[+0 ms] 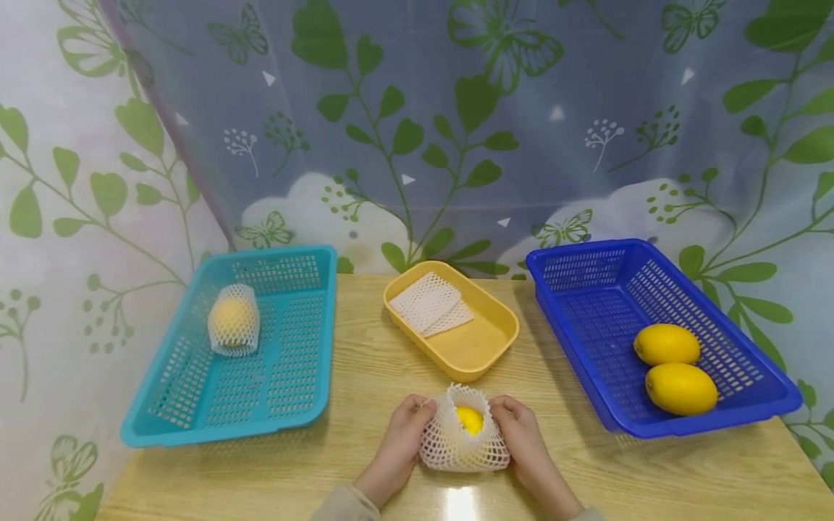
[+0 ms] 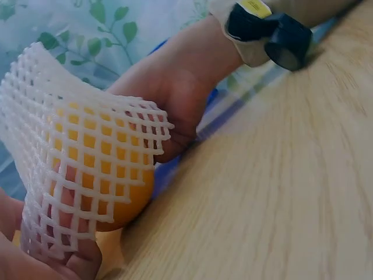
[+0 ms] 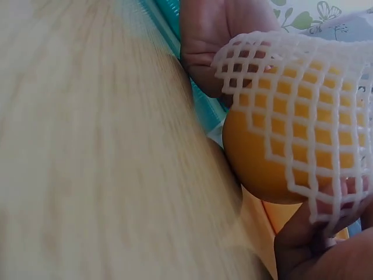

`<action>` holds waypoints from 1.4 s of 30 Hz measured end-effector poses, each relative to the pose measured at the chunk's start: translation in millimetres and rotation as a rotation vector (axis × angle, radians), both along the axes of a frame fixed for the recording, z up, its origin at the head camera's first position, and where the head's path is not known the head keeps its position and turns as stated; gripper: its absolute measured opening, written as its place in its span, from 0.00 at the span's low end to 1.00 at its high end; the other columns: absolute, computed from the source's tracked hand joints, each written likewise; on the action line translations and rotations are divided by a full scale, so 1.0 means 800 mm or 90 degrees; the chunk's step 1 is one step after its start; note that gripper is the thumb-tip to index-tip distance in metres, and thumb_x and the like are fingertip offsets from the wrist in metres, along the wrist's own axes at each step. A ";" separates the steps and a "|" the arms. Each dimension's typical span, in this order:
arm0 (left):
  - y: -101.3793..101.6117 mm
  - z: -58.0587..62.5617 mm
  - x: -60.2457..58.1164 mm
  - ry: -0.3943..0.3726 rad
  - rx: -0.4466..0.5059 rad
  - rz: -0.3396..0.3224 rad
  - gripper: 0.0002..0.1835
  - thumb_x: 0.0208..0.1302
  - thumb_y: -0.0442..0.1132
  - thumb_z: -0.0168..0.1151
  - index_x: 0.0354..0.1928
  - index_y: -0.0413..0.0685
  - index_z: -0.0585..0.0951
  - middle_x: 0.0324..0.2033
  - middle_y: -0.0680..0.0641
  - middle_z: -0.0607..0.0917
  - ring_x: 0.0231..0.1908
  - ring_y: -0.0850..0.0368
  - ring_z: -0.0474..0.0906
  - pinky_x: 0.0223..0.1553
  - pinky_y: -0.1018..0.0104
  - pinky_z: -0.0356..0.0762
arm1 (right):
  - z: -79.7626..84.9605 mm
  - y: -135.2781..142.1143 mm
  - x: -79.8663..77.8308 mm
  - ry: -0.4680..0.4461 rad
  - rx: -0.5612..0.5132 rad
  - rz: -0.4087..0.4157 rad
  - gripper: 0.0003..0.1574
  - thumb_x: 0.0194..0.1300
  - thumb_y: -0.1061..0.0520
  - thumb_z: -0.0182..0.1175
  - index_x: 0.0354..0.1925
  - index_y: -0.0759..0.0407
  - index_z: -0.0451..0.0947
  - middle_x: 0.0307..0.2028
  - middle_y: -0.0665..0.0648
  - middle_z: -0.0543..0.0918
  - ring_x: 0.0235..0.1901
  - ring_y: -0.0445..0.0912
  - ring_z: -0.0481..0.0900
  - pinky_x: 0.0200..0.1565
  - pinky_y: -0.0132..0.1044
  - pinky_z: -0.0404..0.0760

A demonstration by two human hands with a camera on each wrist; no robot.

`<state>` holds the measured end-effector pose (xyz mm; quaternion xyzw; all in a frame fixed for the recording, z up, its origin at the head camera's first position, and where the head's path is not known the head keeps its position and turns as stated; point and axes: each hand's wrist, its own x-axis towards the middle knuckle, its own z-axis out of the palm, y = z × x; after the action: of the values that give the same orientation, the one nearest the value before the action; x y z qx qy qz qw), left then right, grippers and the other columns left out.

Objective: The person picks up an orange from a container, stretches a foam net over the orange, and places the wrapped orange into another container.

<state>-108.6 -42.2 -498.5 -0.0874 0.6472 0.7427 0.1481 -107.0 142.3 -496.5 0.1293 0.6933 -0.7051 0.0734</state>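
Note:
A white foam net sleeve [image 1: 464, 462] sits partly around a yellow lemon [image 1: 469, 420] at the table's front middle. My left hand [image 1: 405, 438] pinches the sleeve's left edge between thumb and fingers. On the other side, my right hand [image 1: 525, 440] pinches its right edge. In the left wrist view, the lemon [image 2: 137, 198] shows bare at its lower end, below the mesh, and rests near or on the table. The right wrist view shows the net [image 3: 315, 116] stretched over the lemon's upper part. Some fingers are hidden behind the mesh.
A teal basket [image 1: 228, 434] at left holds one netted yellow fruit [image 1: 233, 318]. Behind my hands, a yellow tray [image 1: 478, 347] contains flat foam nets [image 1: 430, 304]. Two bare lemons [image 1: 680, 388] lie in the blue basket [image 1: 573, 362] at right. A patterned curtain [image 1: 417, 145] hangs behind the table.

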 end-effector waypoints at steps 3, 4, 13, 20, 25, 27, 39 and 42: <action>0.000 -0.001 0.003 0.018 -0.065 -0.009 0.15 0.67 0.47 0.53 0.42 0.40 0.71 0.33 0.48 0.74 0.34 0.58 0.69 0.36 0.67 0.68 | 0.001 -0.002 0.001 0.013 0.035 -0.003 0.09 0.65 0.63 0.49 0.37 0.69 0.73 0.26 0.52 0.76 0.27 0.41 0.73 0.29 0.31 0.74; 0.000 -0.002 0.003 0.023 -0.075 -0.013 0.15 0.67 0.47 0.53 0.42 0.40 0.71 0.31 0.49 0.74 0.31 0.58 0.69 0.34 0.67 0.68 | 0.001 -0.002 0.001 0.015 0.046 -0.003 0.09 0.65 0.63 0.48 0.37 0.69 0.73 0.25 0.52 0.76 0.26 0.41 0.73 0.29 0.31 0.74; 0.002 -0.005 0.005 0.083 -0.097 -0.037 0.11 0.69 0.42 0.51 0.41 0.40 0.70 0.20 0.53 0.73 0.20 0.63 0.68 0.25 0.71 0.69 | -0.003 -0.002 0.004 0.092 0.223 0.007 0.08 0.67 0.64 0.50 0.37 0.64 0.76 0.19 0.52 0.72 0.19 0.39 0.67 0.22 0.29 0.68; 0.004 -0.005 0.005 0.060 -0.074 -0.046 0.11 0.69 0.43 0.50 0.43 0.42 0.70 0.20 0.53 0.73 0.21 0.63 0.68 0.25 0.71 0.69 | 0.002 -0.005 0.007 0.106 0.268 0.016 0.08 0.68 0.63 0.49 0.35 0.60 0.75 0.23 0.53 0.75 0.26 0.43 0.71 0.32 0.33 0.70; 0.004 -0.001 0.005 0.043 -0.030 -0.046 0.12 0.69 0.44 0.51 0.43 0.42 0.70 0.26 0.50 0.79 0.26 0.62 0.74 0.30 0.70 0.73 | 0.007 -0.009 0.009 0.082 0.197 0.024 0.12 0.71 0.60 0.44 0.37 0.63 0.73 0.31 0.54 0.76 0.34 0.43 0.72 0.38 0.34 0.71; 0.004 0.001 0.006 0.037 -0.008 -0.047 0.12 0.69 0.44 0.51 0.43 0.42 0.70 0.26 0.49 0.80 0.26 0.61 0.75 0.30 0.70 0.73 | 0.008 -0.010 0.010 0.075 0.157 0.031 0.14 0.73 0.59 0.41 0.37 0.64 0.72 0.34 0.55 0.76 0.36 0.43 0.71 0.39 0.34 0.71; 0.007 0.009 0.010 0.028 0.055 -0.041 0.09 0.69 0.43 0.50 0.40 0.43 0.70 0.24 0.50 0.78 0.25 0.61 0.75 0.29 0.70 0.73 | 0.018 -0.016 0.011 0.026 -0.096 0.021 0.15 0.70 0.57 0.42 0.28 0.59 0.70 0.29 0.52 0.73 0.35 0.43 0.70 0.39 0.33 0.73; 0.007 0.010 0.010 0.038 0.020 -0.042 0.09 0.70 0.44 0.49 0.38 0.45 0.69 0.20 0.53 0.73 0.24 0.62 0.71 0.30 0.71 0.70 | 0.021 -0.016 0.012 0.016 -0.114 0.024 0.15 0.69 0.57 0.44 0.26 0.58 0.69 0.28 0.52 0.71 0.35 0.43 0.69 0.38 0.33 0.72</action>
<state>-100.5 -36.3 -490.3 -0.0414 0.6421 0.7498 0.1542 -97.3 129.2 -479.6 0.1004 0.6304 -0.7645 0.0896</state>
